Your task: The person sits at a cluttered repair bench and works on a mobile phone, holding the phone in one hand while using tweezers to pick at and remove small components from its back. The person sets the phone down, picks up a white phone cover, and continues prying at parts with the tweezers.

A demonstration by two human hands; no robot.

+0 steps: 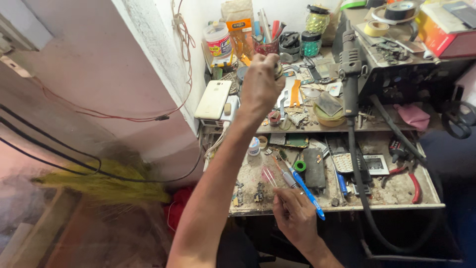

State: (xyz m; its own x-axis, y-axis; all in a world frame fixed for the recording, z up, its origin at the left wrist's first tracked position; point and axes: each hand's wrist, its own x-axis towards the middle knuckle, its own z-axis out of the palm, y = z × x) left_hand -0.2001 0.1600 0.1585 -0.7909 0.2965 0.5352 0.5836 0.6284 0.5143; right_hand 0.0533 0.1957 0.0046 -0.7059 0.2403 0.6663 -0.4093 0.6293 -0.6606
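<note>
Head view, looking down: left hand [261, 84] is raised over the back of the table [337, 203], fingers [267, 62] curled shut around a small roundish object [278, 71]; only a sliver of it shows past the knuckles, and its kind cannot be told. Right hand [295, 216] sits low at the near edge, fingers pinched closed on a blue-handled tool [305, 191] together with thin pink-tipped tweezers [270, 176], both pointing up and away from the palm.

Just beyond the right fingers lie a green tape ring [300, 165] and a dark rectangular block [314, 168]. To the left of those fingers, two small metal parts [259, 192] rest near the front edge. Farther right, a small calculator-like device [376, 164] and red-handled pliers [411, 181].

Left of the raised fingers, a white phone [213, 99] lies face down. Beyond them stand a white jar [219, 42] and a cup of tools [267, 42]. To their right, a black hot-air handle [350, 64] stands in its holder, its hose [362, 188] running down across the table.
</note>
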